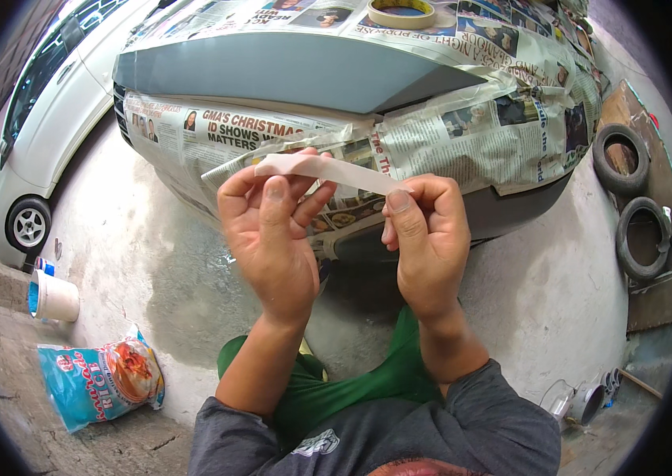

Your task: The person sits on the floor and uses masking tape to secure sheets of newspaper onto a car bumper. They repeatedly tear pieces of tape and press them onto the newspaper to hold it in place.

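Head view: strip of tape (328, 170) is pinched betw. left hand (268, 238) & right hand (423, 238), held near newspaper-covered car (288, 71). Tape could be folded onto itself & stuck if slack is allowed.

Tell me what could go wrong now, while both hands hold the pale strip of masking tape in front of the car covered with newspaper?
1. The pale strip of masking tape is stretched between the left hand and the right hand; it could twist and stick to itself.
2. The newspaper sheets masking the car look creased and loose at the edges; the strip may seal poorly there.
3. The beige roll of tape sits on the masked car and might slide off.
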A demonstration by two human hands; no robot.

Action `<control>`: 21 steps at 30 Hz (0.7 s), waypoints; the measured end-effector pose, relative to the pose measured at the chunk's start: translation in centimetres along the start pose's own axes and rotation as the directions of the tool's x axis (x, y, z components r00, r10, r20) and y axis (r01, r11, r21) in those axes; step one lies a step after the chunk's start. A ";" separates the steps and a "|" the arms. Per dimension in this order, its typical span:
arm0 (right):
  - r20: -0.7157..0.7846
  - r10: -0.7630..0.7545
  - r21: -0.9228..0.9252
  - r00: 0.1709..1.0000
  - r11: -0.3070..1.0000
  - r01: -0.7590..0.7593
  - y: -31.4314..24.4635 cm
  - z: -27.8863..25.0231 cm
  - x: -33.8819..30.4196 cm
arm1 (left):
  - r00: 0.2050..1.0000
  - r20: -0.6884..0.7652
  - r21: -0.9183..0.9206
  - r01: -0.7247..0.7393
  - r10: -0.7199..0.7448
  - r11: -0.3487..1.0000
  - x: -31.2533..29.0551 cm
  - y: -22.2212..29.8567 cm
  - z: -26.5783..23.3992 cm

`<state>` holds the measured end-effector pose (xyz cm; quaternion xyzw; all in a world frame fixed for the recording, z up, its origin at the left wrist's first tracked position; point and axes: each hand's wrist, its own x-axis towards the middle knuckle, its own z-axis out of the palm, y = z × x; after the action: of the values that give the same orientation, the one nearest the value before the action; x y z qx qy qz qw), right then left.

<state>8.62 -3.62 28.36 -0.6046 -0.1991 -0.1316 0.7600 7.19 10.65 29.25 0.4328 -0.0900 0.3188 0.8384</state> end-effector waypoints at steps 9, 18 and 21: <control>0.175 -0.297 -0.495 0.939 0.797 0.345 -2.0 -2.3 1.7 | 0.990 -0.040 0.167 0.144 -0.139 0.975 1.0 -2.7 -0.6; 0.170 -0.329 -0.707 0.929 0.615 0.348 -2.9 -4.4 7.7 | 0.966 0.254 0.511 -0.181 0.054 0.840 1.5 -4.5 -2.4; 0.184 -0.303 -0.780 0.935 0.533 0.326 -3.3 -4.9 8.4 | 0.921 0.356 0.647 -0.363 0.155 0.671 1.9 -4.7 -1.9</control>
<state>15.33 -8.84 34.20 -0.8360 -0.2340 -0.3329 0.3681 11.31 11.02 25.71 0.7400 -0.1372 0.3833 0.5354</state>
